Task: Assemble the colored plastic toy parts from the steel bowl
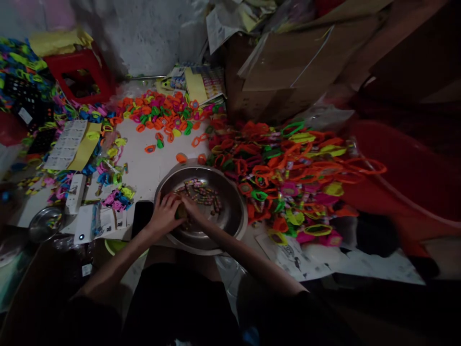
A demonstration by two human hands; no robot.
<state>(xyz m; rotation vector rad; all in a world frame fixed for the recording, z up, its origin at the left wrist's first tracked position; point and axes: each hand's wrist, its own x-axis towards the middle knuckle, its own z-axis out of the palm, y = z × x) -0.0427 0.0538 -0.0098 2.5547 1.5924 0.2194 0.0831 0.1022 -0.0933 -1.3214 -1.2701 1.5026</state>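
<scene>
Both of my hands meet over the near rim of a round steel bowl. My left hand and my right hand have their fingers curled round one small green and yellow plastic piece held between them. Several small multicoloured pieces lie in the bottom of the bowl, just beyond my fingers. The part of the piece inside my fingers is hidden.
A big heap of orange, green and pink plastic loops lies right of the bowl, and a smaller heap lies beyond it. A black phone, white boxes and a small steel dish sit left. Cardboard boxes stand behind.
</scene>
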